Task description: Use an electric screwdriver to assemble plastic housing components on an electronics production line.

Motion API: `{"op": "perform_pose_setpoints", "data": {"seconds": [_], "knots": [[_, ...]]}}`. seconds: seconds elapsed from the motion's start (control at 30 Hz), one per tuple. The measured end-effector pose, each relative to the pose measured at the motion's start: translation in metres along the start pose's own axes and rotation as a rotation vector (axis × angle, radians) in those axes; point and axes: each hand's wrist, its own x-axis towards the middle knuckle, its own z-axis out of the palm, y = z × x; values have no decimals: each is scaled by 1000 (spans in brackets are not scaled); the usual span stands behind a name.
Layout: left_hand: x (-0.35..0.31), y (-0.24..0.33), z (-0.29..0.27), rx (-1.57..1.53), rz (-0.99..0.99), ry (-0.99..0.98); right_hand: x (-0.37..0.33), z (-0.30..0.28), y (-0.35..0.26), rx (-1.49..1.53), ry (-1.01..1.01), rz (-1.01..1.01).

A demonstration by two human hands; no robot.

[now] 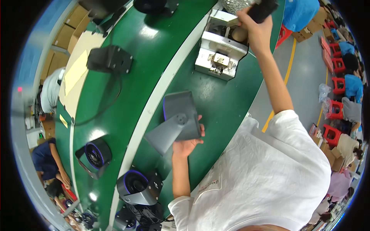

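My left hand [187, 147] is closed round the lower right side of a dark grey lamp-like housing [179, 104], tilted above the green bench. A flat grey bracket [165, 135] is joined to its side by a round pivot, and a purple rim shows at its left edge. My right hand [259, 35] stretches to the far end and grips a dark block-shaped object [263, 10], whose kind I cannot make out. Below that hand stands a silver, box-shaped metal fixture [221, 52] with an open top and a rounded brownish part [239, 34].
Similar lamp-like units [138, 184] crowd the bench's near left. Across the pale divider strip [148, 111], the green conveyor surface carries another purple-ringed unit [94, 156] and a black housing [110, 58] with a cable. Silvery shiny material [234, 4] lies beyond the fixture. Other people sit at both sides.
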Motion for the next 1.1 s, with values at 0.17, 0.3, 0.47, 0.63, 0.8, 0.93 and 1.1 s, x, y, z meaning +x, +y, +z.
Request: {"op": "perform_pose_setpoints", "data": {"seconds": [0.17, 0.3, 0.47, 0.63, 0.8, 0.93, 1.1], "knots": [[-6, -1, 1, 26, 57, 109, 28, -7, 2, 19, -302, 149], [-21, -9, 4, 25, 166, 238, 27, -17, -9, 370, -172, 113], [-40, -17, -9, 164, 307, 388, 34, -16, 2, 314, -413, 265], [-44, -12, 7, 186, 297, 442, 57, -34, -3, 452, -450, 214], [-37, -12, 8, 187, 283, 498, 45, -23, 18, 445, -355, 139], [-35, -9, 8, 200, 272, 478, 62, -31, 14, 515, -516, 373], [-23, -8, 0, 210, 240, 423, 70, -44, 3, 415, -520, 192]]}}
